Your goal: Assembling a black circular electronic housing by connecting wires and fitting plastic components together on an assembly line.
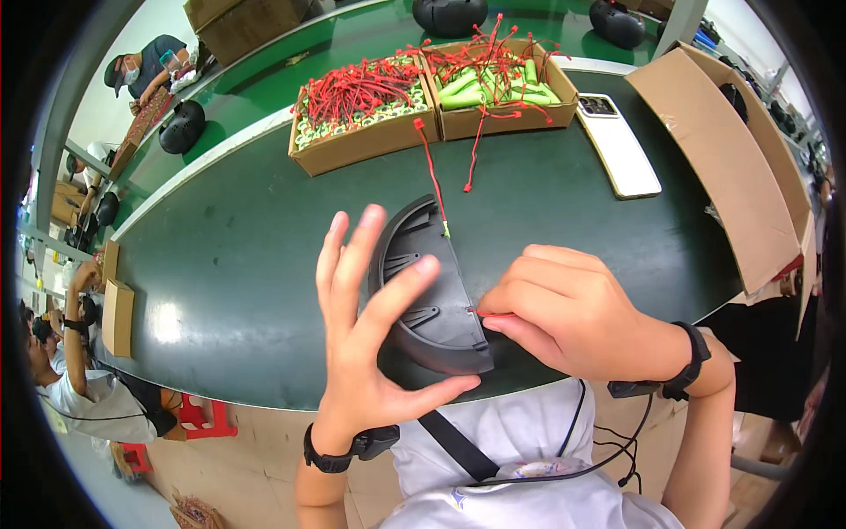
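Observation:
A black half-round plastic housing (414,300) lies on the green table in front of me, its ribbed inside facing up. My left hand (361,326) is over its left and lower side with the fingers spread wide, gripping nothing. Whether the thumb or palm touches the housing, I cannot tell. At the housing's straight edge, my right hand (564,309) pinches a thin red wire (498,315) between thumb and index finger. Another red wire (432,181) with a small red plug runs from the housing's upper corner, where a green bit (446,231) shows.
Two cardboard boxes hold green-wrapped cylinders with red wires, a left box (366,145) and a right box (507,122). Right of them lie a white phone (621,150) and a large open carton (723,159). Black rounded housings (182,128) stand on the green belt behind; co-workers are at left.

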Motion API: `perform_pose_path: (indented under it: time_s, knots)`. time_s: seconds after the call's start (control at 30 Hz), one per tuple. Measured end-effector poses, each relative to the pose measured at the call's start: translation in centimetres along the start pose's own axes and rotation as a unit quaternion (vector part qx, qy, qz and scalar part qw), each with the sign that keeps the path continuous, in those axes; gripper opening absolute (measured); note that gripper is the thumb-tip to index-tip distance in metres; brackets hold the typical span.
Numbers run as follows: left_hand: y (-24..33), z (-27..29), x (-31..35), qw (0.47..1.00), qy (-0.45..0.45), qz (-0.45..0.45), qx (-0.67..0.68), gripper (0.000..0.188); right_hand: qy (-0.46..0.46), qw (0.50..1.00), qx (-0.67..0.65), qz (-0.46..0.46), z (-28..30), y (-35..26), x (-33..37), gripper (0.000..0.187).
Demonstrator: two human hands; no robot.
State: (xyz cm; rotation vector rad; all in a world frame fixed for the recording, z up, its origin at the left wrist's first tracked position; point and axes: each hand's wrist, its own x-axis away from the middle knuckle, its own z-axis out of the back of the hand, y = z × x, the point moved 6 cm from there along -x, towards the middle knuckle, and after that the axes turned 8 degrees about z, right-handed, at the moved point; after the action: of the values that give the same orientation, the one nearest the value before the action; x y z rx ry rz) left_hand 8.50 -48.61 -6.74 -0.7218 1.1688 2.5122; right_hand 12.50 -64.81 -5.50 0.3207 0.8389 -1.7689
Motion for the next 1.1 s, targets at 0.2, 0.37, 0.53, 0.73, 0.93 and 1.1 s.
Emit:
perform_pose_path:
  time_s: [0.2,0.37,0.53,0.73,0.93,1.1]
  knots:
    - [0.1,0.0,-0.6,0.994,-0.088,-0.059,-0.029,0.062,-0.019,0.999,-0.036,0.024,0.9,-0.4,-1.0,0.016]
    - [0.6,0.0,-1.5,0.992,-0.110,-0.046,-0.041,0.061,-0.060,0.995,-0.069,-0.027,1.4,0.1,-2.8,0.013]
    - [0.4,0.2,-1.7,0.989,-0.129,-0.050,-0.051,0.061,-0.097,0.981,-0.156,-0.069,1.5,0.9,-4.1,0.008]
    - [0.1,0.3,-1.5,0.990,-0.120,-0.057,-0.046,0.062,-0.199,0.964,0.174,-0.041,1.1,-0.8,-2.9,0.015]
    - [0.1,0.4,-1.2,0.990,-0.117,-0.070,-0.037,0.062,-0.216,0.950,0.226,-0.002,0.7,-2.0,-3.0,0.013]
    - [0.1,0.3,-1.3,0.990,-0.114,-0.069,-0.039,0.062,-0.115,0.990,0.008,-0.083,0.6,0.1,-2.3,0.005]
